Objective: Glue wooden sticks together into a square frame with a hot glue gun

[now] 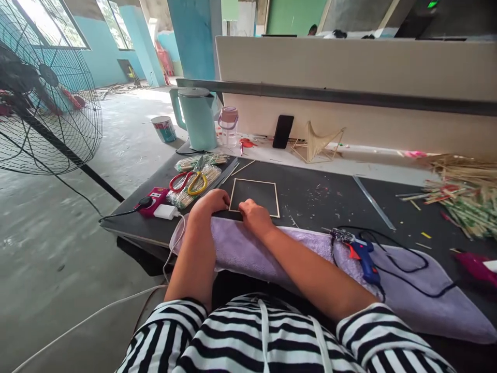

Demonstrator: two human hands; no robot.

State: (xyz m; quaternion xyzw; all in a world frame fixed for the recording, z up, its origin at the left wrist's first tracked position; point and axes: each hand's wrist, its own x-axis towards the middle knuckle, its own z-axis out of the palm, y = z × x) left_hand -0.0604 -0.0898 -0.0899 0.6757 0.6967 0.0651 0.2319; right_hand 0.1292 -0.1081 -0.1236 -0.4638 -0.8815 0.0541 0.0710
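Left hand (217,201) at near-left corner of stick frame (254,181), fingers curled; right hand (254,215) on its near side, fingers bunched. Can't tell if either pinches. Frame flat on black tabletop (310,207). Forearms cross purple towel (240,251); glue gun (367,261) on its right part. Scissors (197,183) on wrapped stick bundles (182,198), left. Further: phone (283,131), stick model (316,142), kettle (198,119), bucket (164,129), print too small to read.
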